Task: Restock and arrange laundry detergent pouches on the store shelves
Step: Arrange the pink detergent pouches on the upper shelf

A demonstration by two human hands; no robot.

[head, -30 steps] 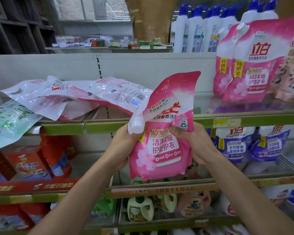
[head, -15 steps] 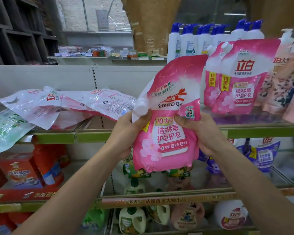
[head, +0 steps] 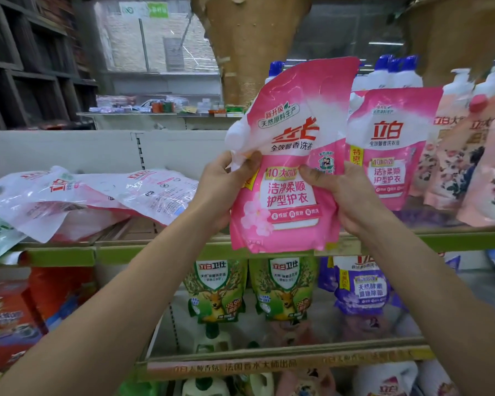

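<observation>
I hold a pink detergent pouch [head: 286, 178] upright in front of the upper shelf [head: 155, 251], its bottom level with the green shelf edge. My left hand [head: 223, 187] grips its left side just under the white spout. My right hand [head: 343, 192] grips its right side, thumb on the front. Just to the right, a matching pink pouch [head: 392, 150] stands on the same shelf. To the left, several pink-and-white pouches [head: 97, 195] lie flat on that shelf.
Floral pink pouches [head: 469, 161] and white bottles with blue caps [head: 395, 72] stand at the right. Green deer-print pouches [head: 217, 290] and purple pouches [head: 360, 284] fill the shelf below. Red boxes [head: 17, 315] sit at lower left. Bottles [head: 203, 387] line the bottom shelf.
Both hands have lifted the pink pouch up and to the right, from below the upper shelf edge to level with it, closer to the standing pink pouch.
</observation>
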